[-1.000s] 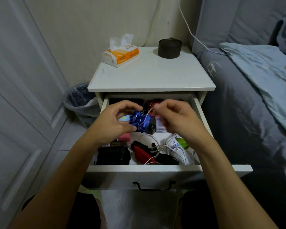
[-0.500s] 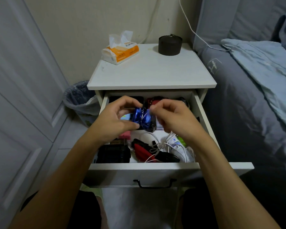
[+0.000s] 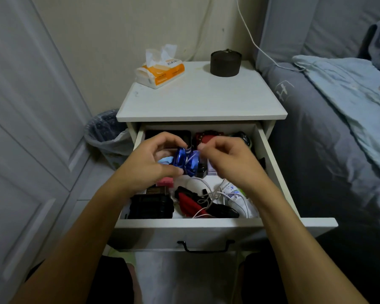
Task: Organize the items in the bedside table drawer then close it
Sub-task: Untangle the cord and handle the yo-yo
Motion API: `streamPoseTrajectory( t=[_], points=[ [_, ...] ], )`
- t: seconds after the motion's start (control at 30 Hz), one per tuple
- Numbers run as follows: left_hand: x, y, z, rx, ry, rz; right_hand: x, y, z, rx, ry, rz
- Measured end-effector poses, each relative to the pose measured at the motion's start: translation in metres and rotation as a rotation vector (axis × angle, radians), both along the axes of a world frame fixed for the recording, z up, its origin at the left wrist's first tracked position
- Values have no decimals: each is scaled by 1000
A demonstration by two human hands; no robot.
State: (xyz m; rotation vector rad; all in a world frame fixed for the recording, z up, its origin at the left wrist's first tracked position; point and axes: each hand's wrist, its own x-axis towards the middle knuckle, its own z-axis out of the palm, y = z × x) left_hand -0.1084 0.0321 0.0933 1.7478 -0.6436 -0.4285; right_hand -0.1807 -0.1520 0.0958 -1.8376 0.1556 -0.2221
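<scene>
The white bedside table's drawer (image 3: 206, 224) stands pulled out. Above its middle, my left hand (image 3: 149, 163) grips a shiny blue yo-yo (image 3: 185, 161). My right hand (image 3: 226, 161) pinches the yo-yo's white string close to its right side. The string hangs down into the drawer among tangled white cord (image 3: 211, 196). Inside lie a black case (image 3: 150, 206) at front left, a red and black tool (image 3: 195, 205), a pink item (image 3: 165, 182), a white tube (image 3: 235, 194) and dark things at the back.
On the tabletop (image 3: 202, 99) sit an orange tissue pack (image 3: 159, 71) and a dark round tin (image 3: 225, 62). A lined bin (image 3: 106, 132) stands left of the table, a wardrobe door (image 3: 26, 128) further left, the bed (image 3: 338, 117) at right.
My right hand has circled round the blue yo-yo with the string while my left hand keeps holding it. Both hands stay over the drawer's middle.
</scene>
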Motion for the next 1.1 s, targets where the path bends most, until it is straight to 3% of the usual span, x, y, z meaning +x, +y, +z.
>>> streamPoseTrajectory(
  t=[0.1, 0.27, 0.33, 0.4, 0.53, 0.67, 0.8, 0.87, 0.93, 1.03, 1.1],
  points=[
    [-4, 3, 1, -73, 76, -58, 6, -4, -9, -159, 70, -61],
    [1, 4, -1, -240, 202, 102, -1, -1, -13, -319, 305, 266],
    [3, 3, -1, -107, 74, 134, -6, 4, -8, -264, 228, 303],
    [3, 4, -1, 43, 22, 90, -8, 7, -1, -121, 68, 198],
    [0, 6, -2, 50, 264, -80, 1, -2, -2, 78, -69, -86],
    [2, 6, 1, -185, 450, -73, 10, -8, -20, -169, 58, -211],
    [6, 3, 0, -410, 556, 57, 6, -7, -20, -412, 257, 21],
    [6, 2, -2, -380, 486, 153, -1, -2, -17, -526, 315, 230],
    [5, 2, -5, -217, 296, 219, -7, 4, -14, -463, 250, 326],
    [1, 2, -7, 125, -71, 150, -8, 7, -7, -191, 44, 241],
    [-2, 2, -5, 176, -23, 44, -5, 3, -6, -120, -55, 95]
  ],
)
